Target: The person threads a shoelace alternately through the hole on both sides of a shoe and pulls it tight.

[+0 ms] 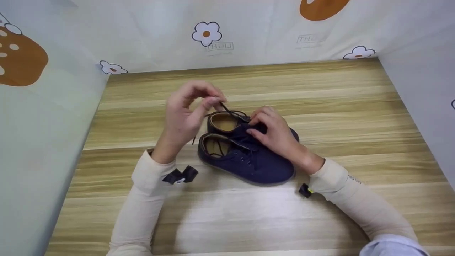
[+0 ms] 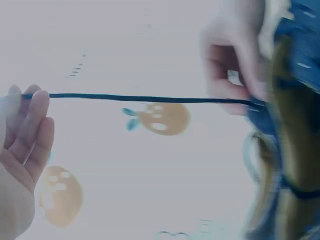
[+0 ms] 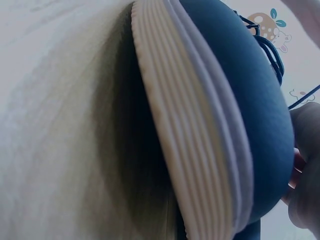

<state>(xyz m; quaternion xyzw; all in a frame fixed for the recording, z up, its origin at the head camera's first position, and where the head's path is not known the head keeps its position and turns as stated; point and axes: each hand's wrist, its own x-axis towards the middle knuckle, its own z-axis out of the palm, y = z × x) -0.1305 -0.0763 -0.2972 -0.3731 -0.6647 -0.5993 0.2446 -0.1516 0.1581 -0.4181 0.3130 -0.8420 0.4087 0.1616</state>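
Observation:
Two dark blue lace-up shoes lie side by side, toes to the right in the head view. My left hand (image 1: 183, 113) is raised over the heel of the far shoe (image 1: 294, 134) and pinches its dark shoelace (image 1: 226, 107) between thumb and fingers. In the left wrist view the shoelace (image 2: 150, 99) runs straight and taut to the shoe. At the far shoe's lacing, my right hand (image 1: 275, 131) grips the upper with thumb and curled fingers, partly hiding the eyelets. The near shoe (image 1: 270, 165) is laced, a lace end (image 1: 218, 147) lying inside it. Its ribbed pale sole (image 3: 185, 125) fills the right wrist view.
The shoes rest on a wood-grain tabletop (image 1: 231, 220). Pale printed sheeting (image 1: 249, 32) with flowers and orange shapes stands along the back and both sides. Black straps with small devices (image 1: 181, 175) sit at both wrists.

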